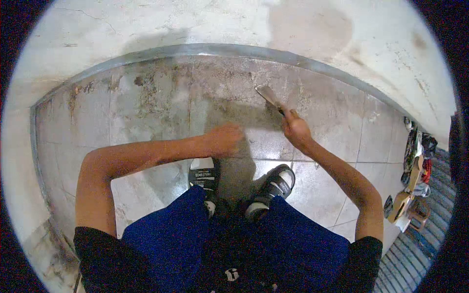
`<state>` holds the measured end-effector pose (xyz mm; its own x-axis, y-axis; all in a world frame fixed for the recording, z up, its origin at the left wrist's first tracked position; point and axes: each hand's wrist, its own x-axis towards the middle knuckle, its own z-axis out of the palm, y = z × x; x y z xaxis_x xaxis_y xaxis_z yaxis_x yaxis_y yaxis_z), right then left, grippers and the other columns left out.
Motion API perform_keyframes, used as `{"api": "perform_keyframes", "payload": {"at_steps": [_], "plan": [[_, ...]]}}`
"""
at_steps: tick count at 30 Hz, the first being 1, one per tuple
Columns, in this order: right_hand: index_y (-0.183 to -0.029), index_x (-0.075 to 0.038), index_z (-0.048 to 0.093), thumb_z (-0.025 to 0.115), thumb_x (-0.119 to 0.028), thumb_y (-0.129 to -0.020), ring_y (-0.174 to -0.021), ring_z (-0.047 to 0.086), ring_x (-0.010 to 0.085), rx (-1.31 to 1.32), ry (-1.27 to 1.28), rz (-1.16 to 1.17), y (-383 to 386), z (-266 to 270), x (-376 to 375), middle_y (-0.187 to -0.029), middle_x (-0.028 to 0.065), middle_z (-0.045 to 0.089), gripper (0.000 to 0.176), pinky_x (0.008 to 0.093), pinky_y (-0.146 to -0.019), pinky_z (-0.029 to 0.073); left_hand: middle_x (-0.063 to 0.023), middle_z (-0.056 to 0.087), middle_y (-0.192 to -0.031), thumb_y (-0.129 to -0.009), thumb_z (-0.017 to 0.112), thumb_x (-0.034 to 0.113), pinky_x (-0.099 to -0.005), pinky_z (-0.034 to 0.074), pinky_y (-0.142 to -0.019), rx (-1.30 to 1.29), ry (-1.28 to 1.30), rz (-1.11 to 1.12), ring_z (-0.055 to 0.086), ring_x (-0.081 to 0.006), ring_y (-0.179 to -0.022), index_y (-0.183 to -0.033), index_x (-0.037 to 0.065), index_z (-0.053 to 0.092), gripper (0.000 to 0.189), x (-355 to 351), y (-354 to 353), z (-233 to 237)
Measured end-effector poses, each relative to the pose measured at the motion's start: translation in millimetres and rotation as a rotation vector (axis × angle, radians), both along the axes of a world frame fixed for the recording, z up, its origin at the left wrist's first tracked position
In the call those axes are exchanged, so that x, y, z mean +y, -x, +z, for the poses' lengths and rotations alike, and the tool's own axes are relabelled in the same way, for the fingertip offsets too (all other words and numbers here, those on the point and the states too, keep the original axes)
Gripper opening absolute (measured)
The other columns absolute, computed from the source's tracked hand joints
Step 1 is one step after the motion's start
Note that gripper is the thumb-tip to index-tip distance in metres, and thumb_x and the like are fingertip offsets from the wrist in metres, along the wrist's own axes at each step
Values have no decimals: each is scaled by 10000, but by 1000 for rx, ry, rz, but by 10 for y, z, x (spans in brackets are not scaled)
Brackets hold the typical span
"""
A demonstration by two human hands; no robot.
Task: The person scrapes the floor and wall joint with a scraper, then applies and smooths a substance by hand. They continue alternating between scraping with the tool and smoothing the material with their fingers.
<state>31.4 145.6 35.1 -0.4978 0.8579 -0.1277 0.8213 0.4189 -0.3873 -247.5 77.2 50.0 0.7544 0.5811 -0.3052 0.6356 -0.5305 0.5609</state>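
A scraper with a flat metal blade (266, 94) is held in my right hand (296, 130), whose fingers wrap round its handle. The blade points up and left, over the stained floor tiles near the wall. My left hand (223, 139) is in front of my body, left of the scraper and above my feet. Motion blurs its fingers, and whether it holds anything does not show. Dark stains (141, 80) and rough residue mark the tiles (325, 97) between my hands and the wall.
A grey strip (215, 49) runs along the foot of the stained wall (224, 22). My sandalled feet (280, 181) stand on the tiles below my hands. Cardboard (401, 205), bags and other items lie at the right beside a ridged metal surface (415, 249).
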Motion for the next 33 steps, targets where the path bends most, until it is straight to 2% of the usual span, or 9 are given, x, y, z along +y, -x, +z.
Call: {"api": "perform_keyframes", "payload": {"at_steps": [6,9,12,15,19,22,25,31,33], "plan": [[-1102,-69,518,505,-146,-836,-655,606,368,-113,-97,-11,216,450,64,-845,188,598,277,447,-559,498,-305,225,-1390,-751,575,201,-434,202,-1089,-160,-335,326,218,-406,-1313,-1320,-119,229,740,548,-364,-215],[-1078,-68,537,525,-149,-812,-629,613,354,-229,-112,17,374,523,56,-821,191,607,278,442,-539,500,-240,200,-1430,-785,539,224,-446,237,-1075,-7,-322,316,199,-369,-1330,-1339,-44,267,672,822,-676,-189],[-1066,-56,543,552,-163,-784,-621,621,341,-240,-117,31,528,547,-5,-783,194,615,302,427,-528,502,-254,415,-1293,-776,496,151,-450,338,-1002,65,12,298,400,-383,-1207,-1228,-14,447,484,985,-791,-170],[-963,-20,562,541,-140,-760,-626,635,321,-248,-91,40,640,577,21,-762,193,628,237,418,-526,509,-228,596,-973,-749,481,76,-474,454,-821,-223,32,285,570,-395,-913,-960,39,599,244,1025,-685,-210],[-884,-33,598,534,-138,-756,-653,647,304,-307,-42,45,705,570,264,-737,172,639,177,411,-561,519,-216,606,-910,-737,476,54,-453,469,-763,-245,36,399,581,-388,-820,-846,17,597,168,1303,-664,-341],[-846,-7,624,573,-128,-708,-634,638,327,-313,-70,22,733,550,304,-707,185,632,190,411,-573,521,-231,590,-915,-730,495,70,-447,464,-756,-508,-38,484,573,-389,-833,-837,13,584,150,1203,-608,-374],[-758,-10,642,577,-139,-705,-636,640,329,-298,-18,17,733,682,343,-703,191,634,153,409,-576,524,-229,591,-907,-736,516,102,-453,459,-750,-480,-150,205,571,-389,-852,-846,15,579,153,1276,-595,-406],[-717,-51,662,545,-197,-774,-639,659,301,-331,-36,5,747,783,570,-722,173,654,195,410,-558,529,-215,592,-928,-757,516,127,-466,441,-798,-471,-108,256,564,-374,-922,-905,20,580,194,1499,-701,-530],[-777,-35,649,571,-147,-740,-649,646,316,-353,0,14,757,711,557,-721,181,641,141,422,-567,521,-188,621,-920,-744,562,183,-436,461,-795,-542,-486,321,590,-346,-888,-929,47,604,235,1460,-718,-677]]}}
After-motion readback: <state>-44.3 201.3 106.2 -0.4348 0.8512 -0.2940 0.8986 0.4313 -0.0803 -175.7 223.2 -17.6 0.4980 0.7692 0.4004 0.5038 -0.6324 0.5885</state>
